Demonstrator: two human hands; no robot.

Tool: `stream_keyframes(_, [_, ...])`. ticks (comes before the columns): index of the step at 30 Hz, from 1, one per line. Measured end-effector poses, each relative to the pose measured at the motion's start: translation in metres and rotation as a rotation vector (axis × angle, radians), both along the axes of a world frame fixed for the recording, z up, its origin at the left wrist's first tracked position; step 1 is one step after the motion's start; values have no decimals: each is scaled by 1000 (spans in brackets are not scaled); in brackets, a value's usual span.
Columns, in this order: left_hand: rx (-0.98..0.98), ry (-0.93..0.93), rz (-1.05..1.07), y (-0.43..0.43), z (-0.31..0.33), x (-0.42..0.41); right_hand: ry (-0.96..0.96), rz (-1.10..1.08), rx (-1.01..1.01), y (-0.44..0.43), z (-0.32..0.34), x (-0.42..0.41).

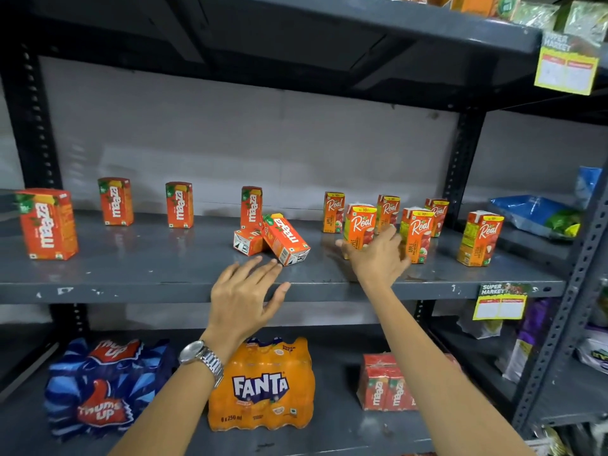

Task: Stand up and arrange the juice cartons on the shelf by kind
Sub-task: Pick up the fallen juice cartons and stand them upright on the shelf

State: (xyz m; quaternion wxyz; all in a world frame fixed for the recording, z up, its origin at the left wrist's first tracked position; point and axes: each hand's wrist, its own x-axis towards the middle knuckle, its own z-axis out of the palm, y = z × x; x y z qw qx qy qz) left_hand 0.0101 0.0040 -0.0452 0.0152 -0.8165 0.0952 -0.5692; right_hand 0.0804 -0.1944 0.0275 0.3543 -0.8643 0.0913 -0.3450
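Observation:
Several orange Maaza cartons stand along the left of the grey shelf [131, 286], among them the nearest Maaza carton [46, 225] and one mid-shelf [251, 207]. Two more lie toppled in the middle: a large fallen Maaza carton [286, 240] and a smaller one [248, 241] behind it. Several Real cartons [416, 235] stand in a loose group on the right. My left hand [245, 297] is open, its fingertips just short of the large fallen carton. My right hand [375, 258] wraps the front Real carton [360, 223], thumb on its left and fingers on its right.
On the shelf below sit a Thums Up pack [98, 390], a Fanta pack [263, 386] and a wrapped Maaza pack [385, 383]. Blue bags [533, 215] lie on the neighbouring shelf to the right. A price tag [500, 301] hangs from the shelf edge, and a perforated post [460, 166] stands behind the Real cartons.

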Motion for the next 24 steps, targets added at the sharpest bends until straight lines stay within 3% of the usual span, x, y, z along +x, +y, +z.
stream_keyframes(2, [-34,-5,11,7,1,-3,-235,-3,24,12,0,-10])
stream_keyframes(4, [-43,2,51,18,2,-6,-307,299,204,27,9,-16])
stream_keyframes(6, [-31,8,88,27,1,-9,-89,624,307,44,19,-10])
stream_keyframes(8, [-25,17,101,31,-2,-11,241,774,321,58,25,-1])
stream_keyframes(10, [-46,28,87,30,-2,-12,479,808,286,65,26,9])
stream_keyframes(12, [-61,46,65,30,-2,-13,559,809,273,67,26,17])
stream_keyframes(18, [-55,68,57,33,-2,-15,544,919,464,53,26,20])
stream_keyframes(24, [-86,57,53,31,-3,-15,372,949,598,41,18,12])
